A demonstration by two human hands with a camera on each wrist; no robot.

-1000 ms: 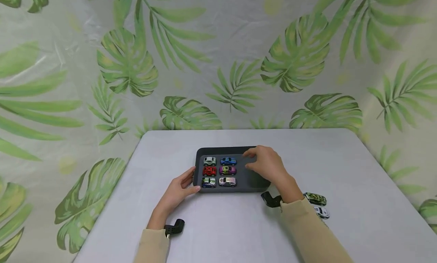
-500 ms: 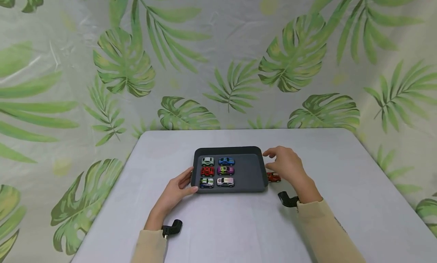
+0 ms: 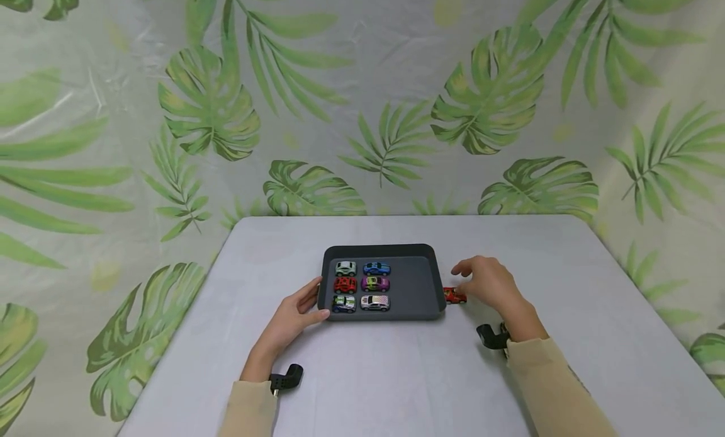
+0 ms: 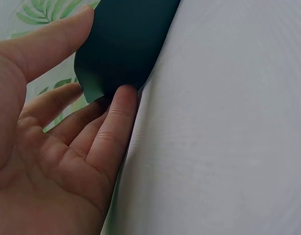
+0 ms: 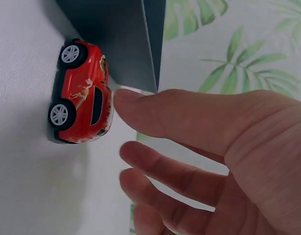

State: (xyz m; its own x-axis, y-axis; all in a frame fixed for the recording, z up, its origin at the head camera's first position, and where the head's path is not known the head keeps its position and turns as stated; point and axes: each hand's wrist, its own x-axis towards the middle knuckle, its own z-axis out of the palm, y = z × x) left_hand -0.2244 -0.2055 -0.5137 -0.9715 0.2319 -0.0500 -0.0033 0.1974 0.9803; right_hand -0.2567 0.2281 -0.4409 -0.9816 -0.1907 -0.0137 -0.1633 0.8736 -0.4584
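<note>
A dark grey tray (image 3: pixel 413 292) lies on the table; several small toy cars stand in its left and middle, among them a blue car (image 3: pixel 376 269) and a purple car (image 3: pixel 376 284). My left hand (image 3: pixel 289 317) holds the tray's left end, thumb at the near corner and fingers along the side, as the left wrist view also shows. Just outside the tray's right wall is a red toy car (image 5: pixel 84 95) on the cloth. Over it hovers my right hand (image 3: pixel 491 287), fingers apart and holding nothing. Its thumb (image 5: pixel 155 112) is close to the car's roof; contact cannot be told.
A white cloth covers the table (image 3: pixel 368 386). Behind the table hangs a leaf-patterned sheet (image 3: pixel 396 109). Several other cars stand in the tray, including a red one (image 3: pixel 345 284) and a pink-and-white one (image 3: pixel 375 303). My right sleeve (image 3: pixel 555 380) hides part of the table.
My right hand has moved from above the tray's right part out to the right, then down towards the red car. My left hand stays at the tray's left end.
</note>
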